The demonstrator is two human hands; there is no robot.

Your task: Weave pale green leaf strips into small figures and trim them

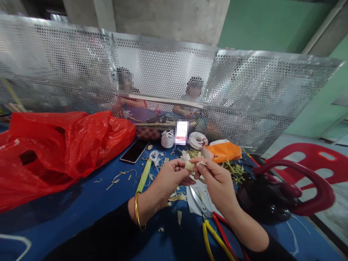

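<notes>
Scissors with shiny metal blades and bright handles point(203, 209) lie partly on a thin white sheet of paper point(193, 208), tips pointing away from the person. They may be there so they are easy to grab.

Just past the tips, two bare hands meet. The left hand point(172, 177) pinches a small, pale yellow, curled strip, maybe dry leaf or husk point(189, 166), between thumb and finger. The right hand point(220, 183) is bent closed, its thumb and finger pinching a whitish bit point(201, 164) next to it. I can't tell if both bits are one piece. The hands are probably so close because the strip is tiny and looks easy to tear. It looks dull, thin and a bit crinkly.

Dry, tan scraps point(178, 197) lie left of the scissors, on the blue table point(91, 199). A long, flat, light green strip point(144, 175) is farther left of them. Right of the scissors sits a shiny black kettle with a dark red handle point(261, 197), perhaps kept aside to leave elbow room.
</notes>
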